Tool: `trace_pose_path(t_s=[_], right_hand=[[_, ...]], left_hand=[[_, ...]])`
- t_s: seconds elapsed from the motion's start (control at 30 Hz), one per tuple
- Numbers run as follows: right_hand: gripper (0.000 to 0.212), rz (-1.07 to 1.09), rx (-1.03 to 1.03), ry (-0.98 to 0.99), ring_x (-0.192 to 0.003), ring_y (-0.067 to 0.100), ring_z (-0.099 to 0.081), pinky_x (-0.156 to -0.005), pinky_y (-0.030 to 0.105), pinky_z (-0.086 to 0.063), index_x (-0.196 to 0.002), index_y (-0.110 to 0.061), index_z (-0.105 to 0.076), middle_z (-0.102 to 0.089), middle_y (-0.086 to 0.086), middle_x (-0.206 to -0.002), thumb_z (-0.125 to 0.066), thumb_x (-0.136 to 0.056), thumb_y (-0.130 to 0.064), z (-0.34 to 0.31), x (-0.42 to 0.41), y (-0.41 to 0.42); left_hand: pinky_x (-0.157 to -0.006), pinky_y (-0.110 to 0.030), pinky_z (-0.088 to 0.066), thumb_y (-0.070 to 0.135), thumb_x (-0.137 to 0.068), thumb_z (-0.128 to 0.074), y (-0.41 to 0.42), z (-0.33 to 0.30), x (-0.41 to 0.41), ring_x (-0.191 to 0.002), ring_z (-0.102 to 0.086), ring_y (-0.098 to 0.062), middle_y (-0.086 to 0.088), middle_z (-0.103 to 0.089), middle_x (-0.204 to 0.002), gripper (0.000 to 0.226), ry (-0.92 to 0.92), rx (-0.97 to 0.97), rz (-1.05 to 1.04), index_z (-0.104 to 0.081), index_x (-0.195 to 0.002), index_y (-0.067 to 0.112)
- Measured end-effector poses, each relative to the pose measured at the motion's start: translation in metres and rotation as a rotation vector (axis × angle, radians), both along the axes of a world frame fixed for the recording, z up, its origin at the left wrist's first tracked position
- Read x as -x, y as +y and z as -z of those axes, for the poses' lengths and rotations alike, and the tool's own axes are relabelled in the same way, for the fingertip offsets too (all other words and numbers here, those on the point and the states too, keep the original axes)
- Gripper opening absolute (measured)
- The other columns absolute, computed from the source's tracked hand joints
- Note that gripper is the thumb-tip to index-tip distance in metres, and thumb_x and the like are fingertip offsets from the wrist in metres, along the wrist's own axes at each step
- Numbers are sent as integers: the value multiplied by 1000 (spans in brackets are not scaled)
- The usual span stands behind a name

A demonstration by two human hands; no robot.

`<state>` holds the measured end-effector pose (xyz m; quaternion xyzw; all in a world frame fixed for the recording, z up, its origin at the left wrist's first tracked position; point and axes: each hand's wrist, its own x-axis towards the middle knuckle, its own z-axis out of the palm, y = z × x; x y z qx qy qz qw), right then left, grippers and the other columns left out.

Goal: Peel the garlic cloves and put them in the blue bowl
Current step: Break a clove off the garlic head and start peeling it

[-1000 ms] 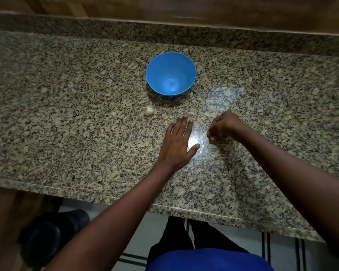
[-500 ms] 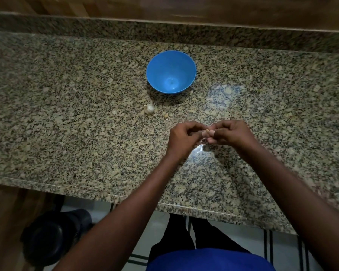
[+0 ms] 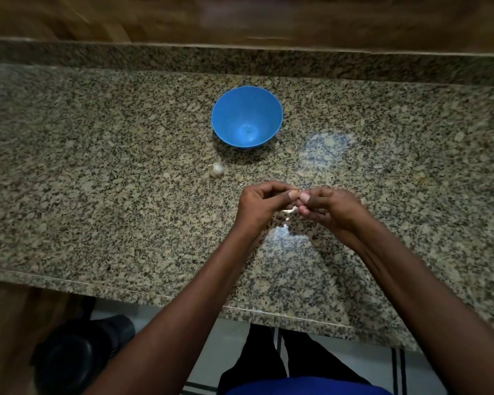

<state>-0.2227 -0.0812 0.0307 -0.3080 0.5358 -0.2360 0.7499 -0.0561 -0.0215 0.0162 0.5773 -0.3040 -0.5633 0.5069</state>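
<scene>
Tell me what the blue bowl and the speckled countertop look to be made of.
The round blue bowl looks like plastic: one even, saturated colour, a thin rim and a soft, satiny sheen at its bottom. It could be melamine; the view cannot settle that. The speckled countertop looks like polished granite: beige, grey and black grains throughout, with mirror-like patches reflecting light near the hands.
</scene>
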Motion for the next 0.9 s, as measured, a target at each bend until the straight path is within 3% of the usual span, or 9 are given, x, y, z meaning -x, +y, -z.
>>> trace_pose_path(t_s=[0.17, 0.23, 0.4, 0.5, 0.57, 0.67, 0.77, 0.9], right_hand=[[17, -346, 288, 188, -61, 22, -68, -57, 30, -56, -91, 5, -68, -74, 20, -80, -64, -99, -9, -5, 5, -4], [30, -458, 310, 159, -59, 21, -63, -53, 28, -51, -91, 8, -67, -71, 19, -76, -57, -104, -17, -8, 7, -6], [34, -402, 128, 13, -48, 13, -35, -44, 22, -28, -70, -13, -52, -44, 1, -59, -47, -103, -20, -8, 9, -9], [25, -251, -144, -220, -43, 9, -23, -36, 20, -21, -66, -16, -44, -32, -2, -56, -48, -90, -15, -5, 8, -9], [27, -233, -141, -188, -44, 9, -22, -37, 20, -20, -65, -15, -44, -32, -2, -57, -47, -92, -13, -6, 7, -6], [37, -358, 233, 99, -48, 11, -34, -45, 19, -31, -64, -13, -52, -43, -1, -56, -51, -101, -14, -15, 5, -3], [41, -472, 618, 353, -49, 13, -41, -49, 27, -36, -60, -17, -57, -50, -1, -53, -59, -101, -17, -19, 2, -2], [24, -604, 941, 620, -45, 7, -47, -49, 23, -37, -79, -29, -68, -58, -12, -57, -63, -100, -19, -12, -1, 3]], left_hand=[[-74, -27, -59, 4, -88, -77, 0, -2, 0, -78, -71, -15, -18, -77, -93, 14, -83, -2, 11, -76, -100, -3], [-75, -27, -59, 5, -89, -77, -3, -4, -2, -80, -71, -16, -16, -77, -92, 12, -85, 6, 28, -77, -100, -2], [-76, -25, -59, 0, -90, -75, -10, -13, -3, -82, -69, -17, -16, -75, -91, 14, -40, 26, 95, -75, -102, -6], [-76, -26, -59, 3, -89, -77, -11, -15, -4, -80, -71, -16, -13, -77, -90, 10, -98, 51, 137, -77, -98, 0], [-75, -27, -60, 5, -89, -78, -13, -16, -6, -78, -71, -17, -14, -77, -89, 9, -137, 54, 152, -78, -97, 1], [-74, -27, -61, 1, -88, -77, -16, -16, -9, -76, -71, -20, -21, -76, -92, 14, -42, -12, 127, -76, -101, -4], [-72, -23, -61, -2, -88, -75, -16, -17, -8, -76, -73, -18, -17, -77, -90, 12, 114, -149, 81, -75, -99, -5], [-70, -22, -61, -3, -88, -73, -14, -18, -9, -75, -74, -18, -15, -76, -88, 7, 206, -247, 57, -74, -95, -4]])
